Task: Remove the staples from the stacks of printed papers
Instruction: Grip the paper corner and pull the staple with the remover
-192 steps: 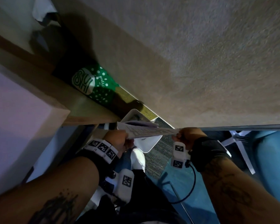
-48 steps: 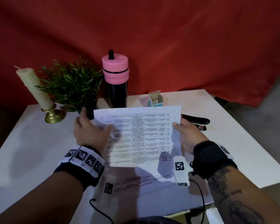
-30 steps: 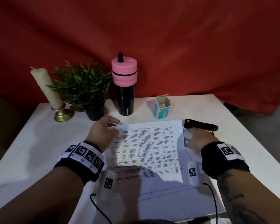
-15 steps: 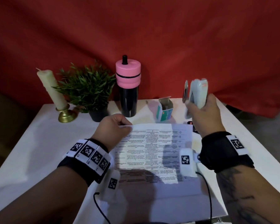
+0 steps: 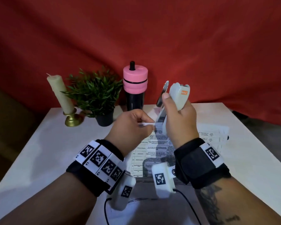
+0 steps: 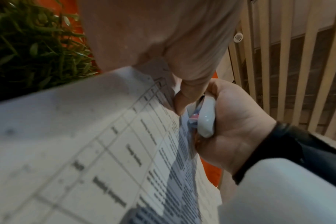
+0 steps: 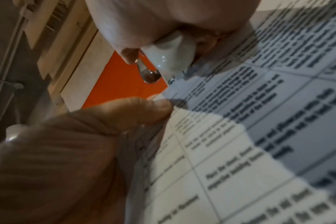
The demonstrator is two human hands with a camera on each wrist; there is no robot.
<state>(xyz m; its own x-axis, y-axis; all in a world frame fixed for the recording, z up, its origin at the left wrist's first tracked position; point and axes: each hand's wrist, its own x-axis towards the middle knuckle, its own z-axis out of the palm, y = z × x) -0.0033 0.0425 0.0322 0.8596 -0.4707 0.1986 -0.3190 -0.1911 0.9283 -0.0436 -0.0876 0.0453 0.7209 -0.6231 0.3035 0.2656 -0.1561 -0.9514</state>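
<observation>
A stack of printed papers lies on the white table, its top left corner lifted. My left hand pinches that corner between thumb and fingers. My right hand grips a white staple tool upright, its metal tongue sticking up. The tool's lower end sits at the pinched corner. In the right wrist view the tool's metal tip hangs just above the paper corner, beside my left thumb. The left wrist view shows the sheet and the white tool. No staple is visible.
At the back of the table stand a cream candle in a brass holder, a small potted plant and a black bottle with a pink lid. More printed sheets spread to the right. A red cloth hangs behind.
My right hand picked up the white tool, raised it, then brought it left and down to the stack's top left corner. My left hand lifted that corner off the table.
</observation>
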